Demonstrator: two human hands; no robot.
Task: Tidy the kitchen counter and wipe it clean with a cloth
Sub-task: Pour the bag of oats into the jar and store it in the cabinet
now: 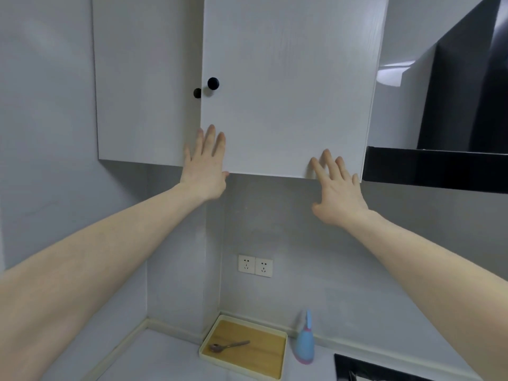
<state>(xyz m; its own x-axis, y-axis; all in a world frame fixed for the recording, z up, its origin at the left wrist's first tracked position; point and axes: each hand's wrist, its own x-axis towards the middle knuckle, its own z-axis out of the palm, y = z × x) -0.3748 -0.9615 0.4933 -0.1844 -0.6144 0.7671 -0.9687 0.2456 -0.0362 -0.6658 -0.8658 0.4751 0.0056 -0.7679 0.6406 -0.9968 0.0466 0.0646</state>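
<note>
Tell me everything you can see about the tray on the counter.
The tray is a shallow rectangle with a raised cream rim that looks like plastic and a tan, wood-like floor. It lies flat on the grey counter in the back corner, close to the wall and below the two sockets. One metal spoon rests inside, bowl to the left. A blue spray bottle stands just to its right. Neither hand touches it.

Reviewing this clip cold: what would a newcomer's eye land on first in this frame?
First, both bare arms reaching up, with the left hand and right hand laid flat, fingers straight, on the lower part of the right-hand cabinet door, which stands slightly proud of its neighbour. Next, the two black knobs where the doors meet. Below, on the counter, a tray holding a spoon, with a blue spray bottle to its right.
</note>
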